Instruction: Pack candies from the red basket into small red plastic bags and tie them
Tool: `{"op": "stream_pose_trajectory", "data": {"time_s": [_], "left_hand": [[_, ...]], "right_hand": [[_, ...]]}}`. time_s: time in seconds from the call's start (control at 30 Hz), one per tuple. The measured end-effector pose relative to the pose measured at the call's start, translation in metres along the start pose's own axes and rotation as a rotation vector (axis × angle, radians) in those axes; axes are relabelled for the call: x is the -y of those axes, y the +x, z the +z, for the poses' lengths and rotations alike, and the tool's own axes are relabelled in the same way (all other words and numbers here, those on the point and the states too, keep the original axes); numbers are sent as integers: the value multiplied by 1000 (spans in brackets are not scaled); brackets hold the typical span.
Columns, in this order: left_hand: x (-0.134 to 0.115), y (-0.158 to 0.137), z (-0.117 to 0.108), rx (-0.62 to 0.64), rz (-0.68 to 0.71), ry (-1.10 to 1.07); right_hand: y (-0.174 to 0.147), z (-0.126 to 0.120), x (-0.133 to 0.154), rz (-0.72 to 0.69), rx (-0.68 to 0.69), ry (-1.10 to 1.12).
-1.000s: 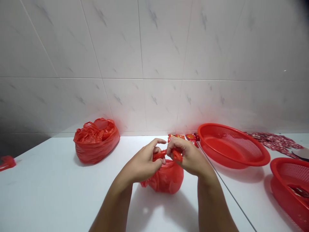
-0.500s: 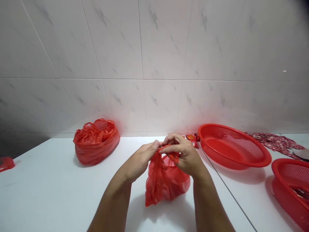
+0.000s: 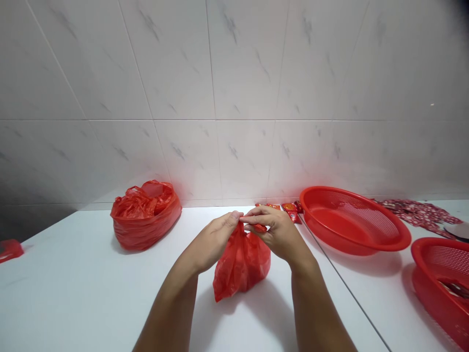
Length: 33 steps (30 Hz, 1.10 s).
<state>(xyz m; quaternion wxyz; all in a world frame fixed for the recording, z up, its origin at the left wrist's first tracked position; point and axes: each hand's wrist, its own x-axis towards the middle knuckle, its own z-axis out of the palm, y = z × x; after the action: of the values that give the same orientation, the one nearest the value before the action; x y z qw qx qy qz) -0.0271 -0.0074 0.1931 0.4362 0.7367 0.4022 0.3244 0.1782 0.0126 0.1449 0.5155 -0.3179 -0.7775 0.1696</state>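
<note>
A red plastic bag (image 3: 240, 266) hangs below my two hands, over the white table, its neck gathered into a narrow twist. My left hand (image 3: 216, 239) is closed on the neck, thumb uppermost. From the other side my right hand (image 3: 278, 227) pinches the bag's gathered top, with a bunched bit of red plastic between its thumb and fingers. The fingertips of both hands meet above the bag. What lies inside the bag cannot be made out.
A fuller red plastic bag (image 3: 146, 217) sits at the back left. Small red packets (image 3: 291, 210) lie by the wall. Two red plastic baskets (image 3: 351, 220) (image 3: 443, 288) stand at the right, with patterned red cloth-like material (image 3: 417, 215) behind. A table seam (image 3: 351, 291) runs between.
The bag's mouth has been drawn together into a tight neck. The bag has swung a little left and up, and its loose right side has pulled inward.
</note>
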Motion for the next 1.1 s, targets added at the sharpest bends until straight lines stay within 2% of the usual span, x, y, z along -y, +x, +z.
{"op": "stream_pose_trajectory", "data": {"time_s": [0.13,0.23,0.37,0.47,0.57,0.63,0.7,0.77,0.87,0.97,1.1], "left_hand": [[0,0,0,0,2,41],[2,-1,0,-32,-47,97],[12,0,0,-125,-147,235],[31,10,-6,-184,-252,368],[60,26,-19,-235,-475,505],[79,35,-30,-244,-587,536],[91,38,-39,-249,-619,528],[93,36,-46,-259,-609,515],[81,26,-46,-293,-529,424],[55,14,-35,-271,-338,247],[19,2,-6,-92,-12,47]], "right_hand": [[0,-6,5,53,-21,-41],[0,-9,8,101,-69,-137],[1,-6,8,364,-72,-333],[1,-2,-2,580,5,-430],[-2,-2,-18,757,135,-471],[-5,-5,-27,829,191,-470],[-8,-10,-30,843,220,-453],[-10,-15,-28,829,228,-421],[-9,-20,-17,755,162,-325],[-5,-16,-6,660,93,-36],[-4,-5,4,583,161,394]]}}
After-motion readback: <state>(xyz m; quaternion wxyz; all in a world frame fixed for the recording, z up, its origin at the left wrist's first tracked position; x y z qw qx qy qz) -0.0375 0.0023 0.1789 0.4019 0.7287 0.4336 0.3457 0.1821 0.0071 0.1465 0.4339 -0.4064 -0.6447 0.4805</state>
